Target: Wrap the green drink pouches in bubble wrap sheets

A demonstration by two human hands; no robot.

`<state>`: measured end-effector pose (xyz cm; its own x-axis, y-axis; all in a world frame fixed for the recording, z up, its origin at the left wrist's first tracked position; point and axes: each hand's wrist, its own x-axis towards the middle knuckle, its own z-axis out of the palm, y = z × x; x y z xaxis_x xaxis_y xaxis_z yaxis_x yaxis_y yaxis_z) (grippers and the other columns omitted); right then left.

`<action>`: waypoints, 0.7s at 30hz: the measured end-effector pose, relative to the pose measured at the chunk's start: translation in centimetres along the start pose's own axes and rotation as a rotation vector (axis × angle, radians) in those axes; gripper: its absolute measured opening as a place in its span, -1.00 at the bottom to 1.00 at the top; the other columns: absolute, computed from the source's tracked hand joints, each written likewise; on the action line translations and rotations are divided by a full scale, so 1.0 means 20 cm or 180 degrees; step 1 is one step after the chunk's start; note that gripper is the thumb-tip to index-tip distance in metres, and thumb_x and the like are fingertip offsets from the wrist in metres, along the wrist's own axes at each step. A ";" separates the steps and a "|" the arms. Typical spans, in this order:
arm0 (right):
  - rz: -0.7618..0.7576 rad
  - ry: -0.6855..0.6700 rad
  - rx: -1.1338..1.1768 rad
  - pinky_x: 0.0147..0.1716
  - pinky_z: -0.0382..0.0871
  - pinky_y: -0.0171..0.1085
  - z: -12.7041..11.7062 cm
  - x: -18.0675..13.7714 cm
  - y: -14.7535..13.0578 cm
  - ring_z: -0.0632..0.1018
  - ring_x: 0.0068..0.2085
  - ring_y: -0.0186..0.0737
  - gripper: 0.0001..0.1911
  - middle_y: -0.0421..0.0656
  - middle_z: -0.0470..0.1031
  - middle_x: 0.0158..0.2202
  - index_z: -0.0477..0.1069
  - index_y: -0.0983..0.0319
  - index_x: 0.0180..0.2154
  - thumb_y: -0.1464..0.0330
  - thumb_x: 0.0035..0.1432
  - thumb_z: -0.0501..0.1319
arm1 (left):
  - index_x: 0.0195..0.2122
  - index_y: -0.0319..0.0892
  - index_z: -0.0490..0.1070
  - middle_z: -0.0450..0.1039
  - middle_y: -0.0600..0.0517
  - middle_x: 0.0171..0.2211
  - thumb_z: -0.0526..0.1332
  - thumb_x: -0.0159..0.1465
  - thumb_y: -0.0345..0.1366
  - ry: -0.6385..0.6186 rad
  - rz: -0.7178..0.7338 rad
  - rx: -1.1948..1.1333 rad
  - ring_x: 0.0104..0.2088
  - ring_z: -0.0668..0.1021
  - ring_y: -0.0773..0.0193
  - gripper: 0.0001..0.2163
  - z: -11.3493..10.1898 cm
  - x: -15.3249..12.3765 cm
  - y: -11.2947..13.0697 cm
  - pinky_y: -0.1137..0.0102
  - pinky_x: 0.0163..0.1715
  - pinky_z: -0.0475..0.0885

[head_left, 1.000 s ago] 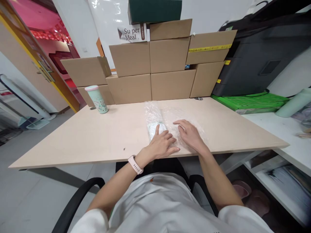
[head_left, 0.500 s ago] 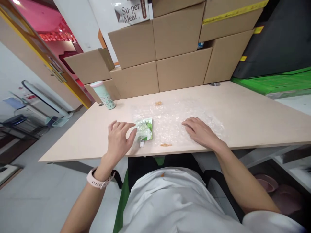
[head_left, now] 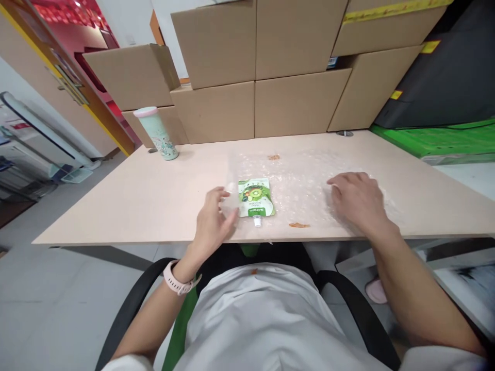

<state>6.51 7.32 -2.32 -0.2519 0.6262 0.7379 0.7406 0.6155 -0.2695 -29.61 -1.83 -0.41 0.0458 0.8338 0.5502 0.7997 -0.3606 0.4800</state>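
While the pouch lies flat near the tabletop's front edge, on the left part of the bubble wrap, the L hand sits just beside it w/ fingers loosely spread, gripping nothing. R hand rests palm-down on the wrap's right side, fingers open. Cup stands at back left, by the boxes.

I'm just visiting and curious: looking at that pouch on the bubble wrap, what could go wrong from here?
The pouch lies near the table's front edge, spout toward the person, so a nudge from the left hand might push it off. The bubble wrap looks held flat only by the right hand; lifting that hand may let it curl or slide. Two brown tape scraps on the wrap could stick where they are not wanted.
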 end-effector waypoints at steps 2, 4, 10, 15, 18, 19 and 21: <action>0.0062 -0.0500 0.0190 0.07 0.28 0.35 0.04 0.04 -0.18 0.44 0.12 0.20 -0.62 -0.05 0.54 -0.08 0.47 -0.07 0.03 0.12 0.38 -0.05 | 0.27 0.17 0.10 0.32 -0.10 0.20 0.12 0.37 -0.13 0.0680 -0.0245 -0.0044 0.11 0.50 -0.01 -0.56 0.00 -0.03 -0.01 -0.05 -0.09 0.53; -0.0031 -0.0953 0.0510 0.14 0.29 0.27 0.12 0.07 -0.38 0.40 0.20 0.15 -0.60 -0.09 0.46 0.13 0.41 -0.06 0.13 0.13 0.37 -0.01 | 0.30 0.16 0.09 0.28 -0.09 0.24 0.08 0.39 -0.16 0.1134 -0.0230 0.0136 0.24 0.38 -0.07 -0.55 0.00 -0.08 -0.02 -0.17 0.09 0.40; -0.0158 -0.1796 0.0603 0.22 0.20 0.28 0.33 0.11 -0.71 0.13 0.40 0.22 -0.54 -0.20 0.19 0.36 0.43 0.01 0.11 -0.02 0.31 0.09 | 0.05 0.06 0.42 0.40 -0.04 0.13 0.01 0.44 -0.09 0.0786 0.0071 0.0348 0.21 0.39 -0.12 -0.72 -0.01 -0.20 -0.10 -0.23 0.17 0.31; -0.0016 -0.1697 0.0268 0.14 0.35 0.14 0.32 0.11 -0.73 0.25 0.33 0.17 -0.72 -0.16 0.32 0.27 0.49 0.10 -0.20 0.07 0.30 0.15 | -0.16 -0.03 0.49 0.51 -0.02 -0.09 0.18 0.37 -0.13 0.0787 0.0035 0.0279 0.05 0.51 -0.08 -0.84 -0.02 -0.27 -0.15 -0.26 0.15 0.32; 0.0277 -0.1517 0.0374 0.10 0.42 0.03 0.31 0.11 -0.68 0.36 0.26 0.11 -0.81 -0.13 0.37 0.22 0.44 0.10 -0.22 0.14 0.24 0.23 | -0.12 0.00 0.49 0.50 0.00 -0.08 0.25 0.32 -0.18 0.0792 0.0028 0.0123 0.07 0.49 -0.08 -0.86 -0.02 -0.31 -0.13 -0.23 0.19 0.30; 0.0373 -0.1475 0.0477 0.10 0.43 0.03 0.31 0.11 -0.66 0.36 0.27 0.11 -0.79 -0.12 0.35 0.23 0.43 0.09 -0.17 0.15 0.21 0.25 | -0.11 0.01 0.49 0.49 0.01 -0.09 0.26 0.31 -0.19 0.0779 0.0011 0.0085 0.08 0.48 -0.07 -0.86 -0.02 -0.32 -0.12 -0.21 0.20 0.30; 0.0566 -0.1356 0.0787 0.09 0.44 0.04 0.34 0.12 -0.61 0.36 0.27 0.13 -0.63 -0.10 0.29 0.28 0.39 0.06 -0.02 0.16 0.14 0.30 | -0.09 0.02 0.49 0.48 0.02 -0.08 0.26 0.31 -0.19 0.0749 -0.0026 0.0079 0.10 0.46 -0.05 -0.84 -0.01 -0.34 -0.10 -0.18 0.21 0.31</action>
<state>-7.37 4.54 -1.41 -0.4048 0.8388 0.3641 0.6388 0.5443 -0.5437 -31.69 -6.90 -5.05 -0.0994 0.7151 0.6919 0.8141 -0.3415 0.4698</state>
